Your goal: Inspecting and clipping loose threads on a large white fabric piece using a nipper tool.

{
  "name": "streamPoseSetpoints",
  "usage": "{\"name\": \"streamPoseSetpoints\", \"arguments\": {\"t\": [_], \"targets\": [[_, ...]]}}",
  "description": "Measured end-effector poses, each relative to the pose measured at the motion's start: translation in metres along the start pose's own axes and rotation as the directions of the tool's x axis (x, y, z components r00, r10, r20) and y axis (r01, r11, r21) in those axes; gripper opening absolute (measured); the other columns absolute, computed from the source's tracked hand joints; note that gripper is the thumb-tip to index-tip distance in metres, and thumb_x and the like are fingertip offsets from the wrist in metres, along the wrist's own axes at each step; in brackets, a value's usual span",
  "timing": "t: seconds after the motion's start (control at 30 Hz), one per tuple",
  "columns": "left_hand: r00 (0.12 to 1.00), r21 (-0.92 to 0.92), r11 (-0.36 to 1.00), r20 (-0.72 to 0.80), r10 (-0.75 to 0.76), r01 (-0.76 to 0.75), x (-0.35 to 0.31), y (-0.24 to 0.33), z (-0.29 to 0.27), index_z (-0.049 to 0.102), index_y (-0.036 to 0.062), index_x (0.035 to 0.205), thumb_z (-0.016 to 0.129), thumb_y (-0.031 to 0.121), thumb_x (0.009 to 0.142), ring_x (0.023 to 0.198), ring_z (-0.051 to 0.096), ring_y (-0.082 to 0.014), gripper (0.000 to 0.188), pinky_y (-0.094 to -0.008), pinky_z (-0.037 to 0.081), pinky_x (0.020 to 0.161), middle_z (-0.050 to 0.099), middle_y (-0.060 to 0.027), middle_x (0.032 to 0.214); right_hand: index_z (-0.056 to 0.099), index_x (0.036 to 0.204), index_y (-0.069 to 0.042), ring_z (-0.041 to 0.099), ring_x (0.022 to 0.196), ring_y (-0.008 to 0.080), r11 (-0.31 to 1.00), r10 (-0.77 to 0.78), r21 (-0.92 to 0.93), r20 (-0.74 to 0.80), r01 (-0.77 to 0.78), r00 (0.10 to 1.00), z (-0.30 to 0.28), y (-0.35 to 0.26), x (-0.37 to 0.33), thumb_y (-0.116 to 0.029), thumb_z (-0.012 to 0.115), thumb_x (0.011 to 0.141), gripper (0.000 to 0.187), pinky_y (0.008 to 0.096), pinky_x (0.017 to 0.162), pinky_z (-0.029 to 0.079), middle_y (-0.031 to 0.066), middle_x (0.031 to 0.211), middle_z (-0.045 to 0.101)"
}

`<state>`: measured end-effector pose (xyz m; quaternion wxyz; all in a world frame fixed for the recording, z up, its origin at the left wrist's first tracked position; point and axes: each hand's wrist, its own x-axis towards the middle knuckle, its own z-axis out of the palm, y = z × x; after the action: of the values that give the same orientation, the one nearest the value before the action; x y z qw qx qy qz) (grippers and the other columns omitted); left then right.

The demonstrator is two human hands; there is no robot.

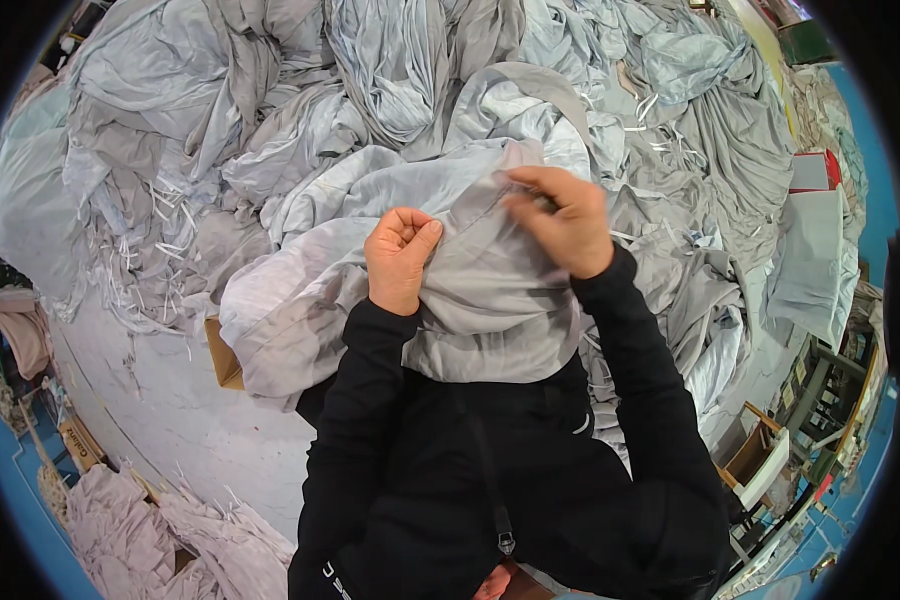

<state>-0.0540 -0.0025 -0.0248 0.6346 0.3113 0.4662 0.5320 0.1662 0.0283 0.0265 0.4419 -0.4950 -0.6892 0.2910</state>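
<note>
A large sheet of thin grey fabric lies gathered over my lap, with pale blue and pinkish parts in its folds. My left hand is closed in a pinch on the fabric, thumb against the curled fingers. To its right, my right hand is beside a raised part of the same fabric, its index finger reaching toward the cloth. Motion blurs the right thumb and fingertips, so whether they grip the cloth cannot be made out.
Heaped grey and pale blue fabric covers the far side and the right, with white ties among the folds. A cardboard box stands partly under the cloth at left. Pinkish fabric lies lower left; an open drawer is lower right.
</note>
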Motion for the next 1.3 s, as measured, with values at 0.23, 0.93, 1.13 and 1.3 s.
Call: {"name": "streamPoseSetpoints", "arguments": {"t": [0.23,0.93,1.13,1.3], "targets": [[1.000,0.002,1.000,0.006,0.010,-0.010,0.000,-0.005,-0.003,0.061,0.0018,0.095,0.069,0.001,0.092,0.069,0.054,-0.0011,0.009,-0.0165,0.044,0.066,0.063,0.0029,0.082,0.068,0.094,-0.003,0.066,0.065,0.0250,0.886,-0.053,-0.444,0.183,0.131,0.982,0.018,-0.010,0.003,-0.003,0.076,0.078,0.018,0.0316,0.059,0.050,0.0129,0.084,0.068],[0.989,0.216,0.973,0.097,-0.108,0.085,-0.045,0.042,0.003,0.071,-0.0060,0.102,0.073,0.005,0.087,0.074,0.058,-0.0060,0.019,-0.0219,0.045,0.069,0.069,0.0001,0.086,0.068,0.122,-0.004,0.066,0.087,0.0168,0.936,-0.246,0.332,0.384,0.115,0.890,-0.019,0.004,0.063,-0.002,0.066,0.089,0.033,0.0269,0.073,0.050,0.0056,0.098,0.072],[0.935,0.483,0.855,0.354,0.006,-0.188,-0.077,0.126,-0.020,0.070,-0.0085,0.086,0.076,0.008,0.078,0.057,0.053,-0.0100,0.019,-0.0257,0.039,0.053,0.062,-0.0042,0.065,0.072,0.097,-0.002,0.060,0.072,0.0144,0.941,-0.194,0.293,0.878,-0.169,0.438,-0.014,-0.010,0.081,-0.012,0.080,0.080,0.022,0.0296,0.065,0.047,0.0039,0.082,0.064],[0.865,0.255,0.928,0.487,0.120,-0.273,-0.106,0.149,-0.043,0.068,-0.0079,0.079,0.075,0.009,0.074,0.049,0.050,-0.0131,0.019,-0.0287,0.034,0.048,0.057,-0.0051,0.059,0.072,0.093,-0.007,0.061,0.076,0.0195,0.988,-0.119,0.050,0.850,0.147,0.513,-0.021,-0.001,0.081,-0.012,0.077,0.076,0.018,0.0311,0.070,0.049,0.0054,0.081,0.060]]}}
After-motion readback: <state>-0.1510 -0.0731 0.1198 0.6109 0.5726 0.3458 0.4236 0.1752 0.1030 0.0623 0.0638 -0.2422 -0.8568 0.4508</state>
